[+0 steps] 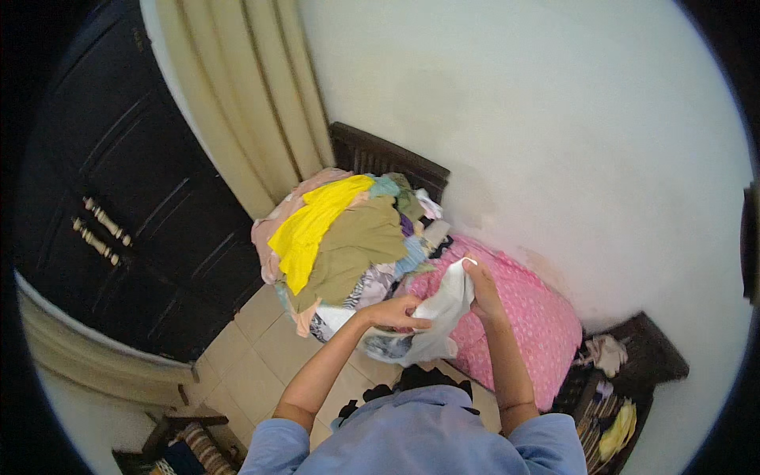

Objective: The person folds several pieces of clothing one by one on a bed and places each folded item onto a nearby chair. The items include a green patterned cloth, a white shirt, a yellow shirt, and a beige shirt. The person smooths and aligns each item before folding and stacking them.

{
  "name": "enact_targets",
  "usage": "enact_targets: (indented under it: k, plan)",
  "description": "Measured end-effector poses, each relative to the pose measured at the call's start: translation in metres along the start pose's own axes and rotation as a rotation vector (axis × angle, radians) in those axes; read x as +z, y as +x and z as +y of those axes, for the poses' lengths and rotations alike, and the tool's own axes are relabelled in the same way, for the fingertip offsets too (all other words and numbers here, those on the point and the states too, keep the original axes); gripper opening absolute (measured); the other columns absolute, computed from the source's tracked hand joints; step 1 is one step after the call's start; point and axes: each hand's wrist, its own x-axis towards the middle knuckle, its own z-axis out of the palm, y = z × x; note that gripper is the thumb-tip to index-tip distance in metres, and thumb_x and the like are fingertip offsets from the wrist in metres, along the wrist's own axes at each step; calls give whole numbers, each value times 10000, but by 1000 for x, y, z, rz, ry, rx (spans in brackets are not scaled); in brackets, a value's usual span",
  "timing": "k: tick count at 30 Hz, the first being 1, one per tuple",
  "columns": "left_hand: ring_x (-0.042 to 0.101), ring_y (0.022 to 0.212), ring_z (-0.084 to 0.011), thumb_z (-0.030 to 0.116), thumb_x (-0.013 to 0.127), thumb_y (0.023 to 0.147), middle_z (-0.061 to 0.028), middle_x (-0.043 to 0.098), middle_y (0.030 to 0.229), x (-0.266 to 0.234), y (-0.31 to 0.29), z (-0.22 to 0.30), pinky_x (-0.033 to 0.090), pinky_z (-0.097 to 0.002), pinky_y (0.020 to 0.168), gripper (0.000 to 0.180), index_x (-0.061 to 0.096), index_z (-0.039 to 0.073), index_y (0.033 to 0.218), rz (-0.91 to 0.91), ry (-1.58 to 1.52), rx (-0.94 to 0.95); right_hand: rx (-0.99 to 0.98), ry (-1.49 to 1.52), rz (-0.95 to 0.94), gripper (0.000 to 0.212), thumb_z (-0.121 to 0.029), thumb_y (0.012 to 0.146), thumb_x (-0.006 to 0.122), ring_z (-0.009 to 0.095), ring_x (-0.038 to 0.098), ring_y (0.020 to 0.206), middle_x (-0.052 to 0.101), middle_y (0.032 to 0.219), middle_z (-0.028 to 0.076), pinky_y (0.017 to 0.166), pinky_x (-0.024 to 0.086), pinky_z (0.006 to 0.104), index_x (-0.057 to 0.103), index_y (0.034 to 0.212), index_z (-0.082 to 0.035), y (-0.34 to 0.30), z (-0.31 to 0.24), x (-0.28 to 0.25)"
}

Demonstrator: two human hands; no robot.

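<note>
A white, thin garment (448, 305) with a dark grey patch low down hangs between my hands, in front of my chest. Its upper end is pinched in my right hand (481, 289), with a small bit of white showing above the fingers. My left hand (396, 314) is closed on the garment's left side, fingers pointing right. Just beyond my left hand lies a heap of clothes, with an olive-green cloth (356, 245) and a bright yellow cloth (317, 229) on top. Behind my right hand is a pink patterned cover (526, 317).
The heap rests against a dark slatted wooden backrest (388, 154) by the wall. Dark double doors (119, 206) and a beige curtain (245, 95) stand at the left. Dark wooden furniture (641, 348) with cloths is at the lower right. Tiled floor (269, 332) shows below the heap.
</note>
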Motion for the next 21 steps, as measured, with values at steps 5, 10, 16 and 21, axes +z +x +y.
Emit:
enact_targets:
  k: [5,10,16,21]
  plan:
    - [561,741,-135,252,615,765,-64,618,831,67,36,16,444,-293,653,330,571,15,990,345,93,153,-129,5,197,147,-215,868,464,53,488,634,516,727,-16,545,409,206,504,867,-73,-67,9,-23]
    - [537,674,-82,191,609,782,-35,620,751,91,63,33,434,-264,615,215,609,11,900,689,77,98,-193,-494,180,303,-200,745,650,83,515,735,543,857,24,613,447,242,511,979,-67,-127,21,-72]
    - [543,639,-74,176,648,744,-62,620,704,131,107,73,431,-252,568,201,611,-10,808,522,337,304,166,-732,285,361,-267,774,604,162,547,782,582,932,44,652,460,313,516,1051,-53,-176,25,-87]
    - [497,530,-64,156,686,705,-59,579,580,170,172,102,401,-260,489,199,591,-17,677,708,77,447,106,-700,248,352,-286,790,577,182,557,847,600,938,91,729,443,322,553,1032,-31,-202,48,-149]
